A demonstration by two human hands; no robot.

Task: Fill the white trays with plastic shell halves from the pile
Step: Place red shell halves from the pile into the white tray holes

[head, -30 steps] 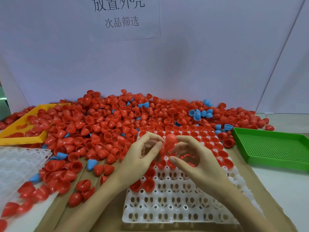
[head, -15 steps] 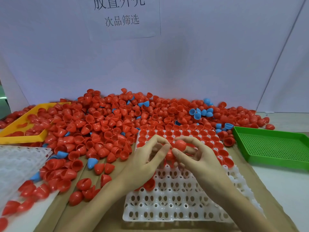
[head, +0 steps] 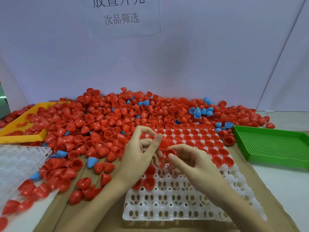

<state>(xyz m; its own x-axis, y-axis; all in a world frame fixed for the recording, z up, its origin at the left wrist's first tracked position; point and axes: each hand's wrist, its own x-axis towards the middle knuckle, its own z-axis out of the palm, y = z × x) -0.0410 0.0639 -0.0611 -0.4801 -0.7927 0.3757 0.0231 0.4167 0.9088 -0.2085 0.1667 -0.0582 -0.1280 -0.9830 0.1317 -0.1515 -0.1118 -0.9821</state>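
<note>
Background: pale wall w/ a printed paper sign (head: 123,15); work surface is brown cardboard (head: 80,208) laid over a white bench.

Layout, w/ likely reasons:
- Pile (head: 117,118) of red shell halves, a few blue mixed in, sits at the rear and spills fwd to the far edge of the white tray (head: 167,210). Judged purpose: short reach from stock to tray.
- White tray lies centred in front of the person. Far rows hold red halves, open side up; near rows are bare. Filling appears to run far to near; roughly half done by estimate.
- Second white tray (head: 18,163) waits at left, partly under loose halves.
- Yellow tray (head: 20,138) at rear left holds a few red pieces; green perforated tray (head: 274,146) at right. Their use cannot be told from this view.

Hand pose:
- Left hand (head: 140,158) is raised over the tray's left-centre, palm toward the right hand, thumb and index curled and pinching a red shell half (head: 164,143) at the thumb tip.
- Right hand (head: 192,163) faces it, index fwd, fingers curled round a second red half (head: 170,152). Contact on the hidden fingers cannot be told.
- Both halves are held just above the boundary between filled and bare cells, so the next step is judged to be seating them there.
</note>
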